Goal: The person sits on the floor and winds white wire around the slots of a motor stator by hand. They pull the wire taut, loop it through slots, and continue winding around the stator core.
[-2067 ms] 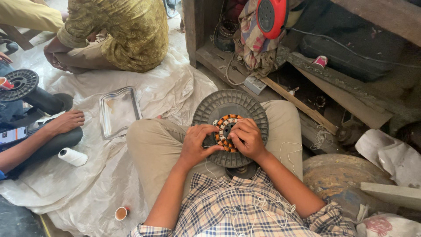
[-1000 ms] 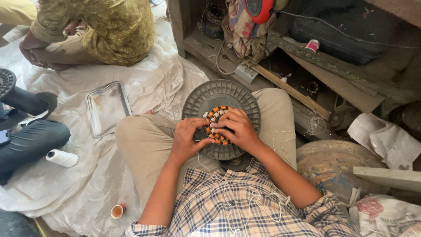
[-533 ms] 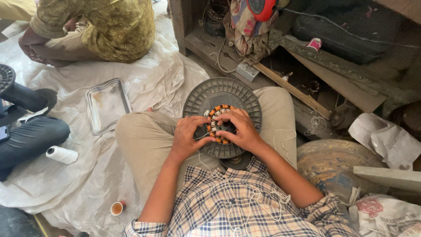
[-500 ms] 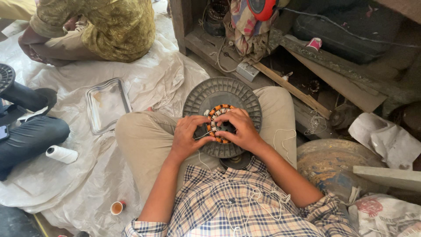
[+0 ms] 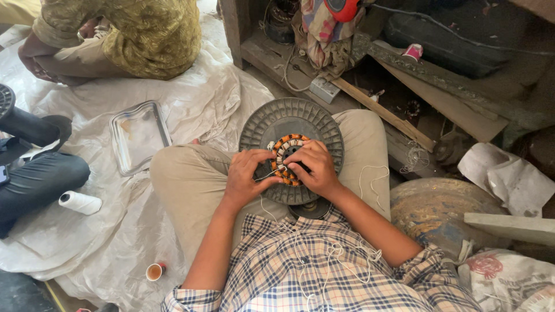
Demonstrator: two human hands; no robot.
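Note:
A round grey ribbed motor housing (image 5: 277, 118) rests on my lap between my knees. At its centre sits a ring of orange copper coils (image 5: 287, 145) with white wrapping. My left hand (image 5: 245, 176) lies on the housing's lower left, fingers pinching a thin white thread (image 5: 267, 173) at the coil ring. My right hand (image 5: 315, 167) covers the ring's right side, fingers curled on the coils. More white thread (image 5: 370, 173) trails loose over my thigh and checked shirt.
A steel tray (image 5: 139, 136), a white thread spool (image 5: 81, 202) and a small cup (image 5: 154, 271) lie on the white plastic sheet at left. Two other people sit at the left and top left. Wooden shelves with clutter and a rusty drum (image 5: 439, 211) crowd the right.
The view has shifted slightly. My hands stay on the coil ring, fingers working in small movements. The person at left has drawn their hand out of sight.

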